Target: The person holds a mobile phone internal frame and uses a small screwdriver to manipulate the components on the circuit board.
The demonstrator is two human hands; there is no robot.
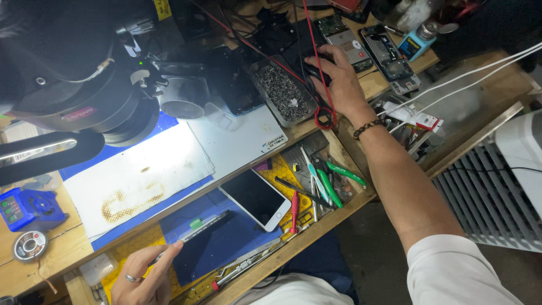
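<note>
Head view, looking down on a cluttered wooden bench.

Left hand, ring on one finger, fingers curled and pinching the near end of a thin dark phone frame. The frame is slim and rigid, tilted on edge over a blue mat in the lower shelf. Its near end is covered by the fingers.

Right hand reaches far across, beaded bracelet at the wrist, fingers bent down onto a small black object. Can't tell what it is, nor whether the fingers clamp it or just rest on it. A red cable crosses the hand and loops below it.

White-bezel phone lies flat, glossy black glass up, just beside the frame. Green-handled tweezers and drivers lie loose on a yellow honeycomb pad.

Upper surface: white perforated sheet with brown scorch marks and a tray of small metal screws, grainy.

Microscope head, black and rounded, blocks the top-left corner. Opened phones at the far edge are partly cut off.
</note>
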